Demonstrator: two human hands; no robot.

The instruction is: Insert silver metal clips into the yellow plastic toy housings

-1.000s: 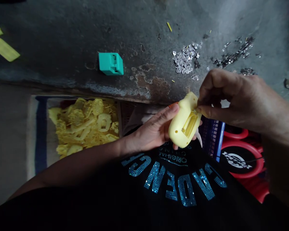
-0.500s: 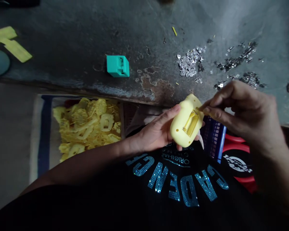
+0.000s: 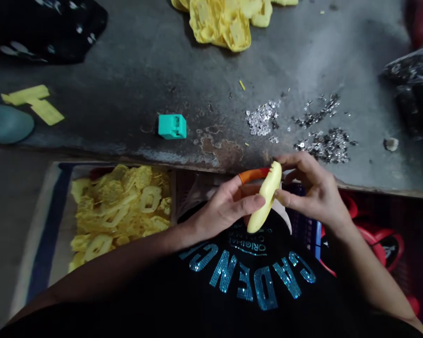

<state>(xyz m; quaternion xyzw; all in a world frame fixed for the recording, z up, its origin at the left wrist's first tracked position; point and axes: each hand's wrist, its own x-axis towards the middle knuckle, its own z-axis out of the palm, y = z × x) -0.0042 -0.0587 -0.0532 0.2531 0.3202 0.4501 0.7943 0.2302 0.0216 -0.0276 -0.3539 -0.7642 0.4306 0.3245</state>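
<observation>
My left hand [image 3: 229, 206] holds a pale yellow plastic shell [image 3: 266, 199] between its thumb and fingers, in front of my shirt by the bench edge. An orange finger cot [image 3: 253, 175] covers its index finger. The shell is turned nearly edge-on, so its battery compartment is hidden. My right hand [image 3: 313, 192] grips the shell's right side, thumb against it and fingers curled near its upper end. Whether small parts are between those fingers cannot be seen. On the bench beyond lie piles of small metal contact plates [image 3: 262, 119].
A turquoise block [image 3: 172, 126] stands on the grey bench [image 3: 134, 89]. Yellow shells [image 3: 222, 23] lie at the back, yellow strips [image 3: 44, 103] at left. Below the bench sit a box of yellow parts [image 3: 120, 211] and a blue crate [image 3: 317, 234]. A black bag [image 3: 45, 33] lies back left.
The shell has turned from showing its battery compartment to nearly edge-on. My right hand has moved left and closed on its side. More of the bench's far part is in view.
</observation>
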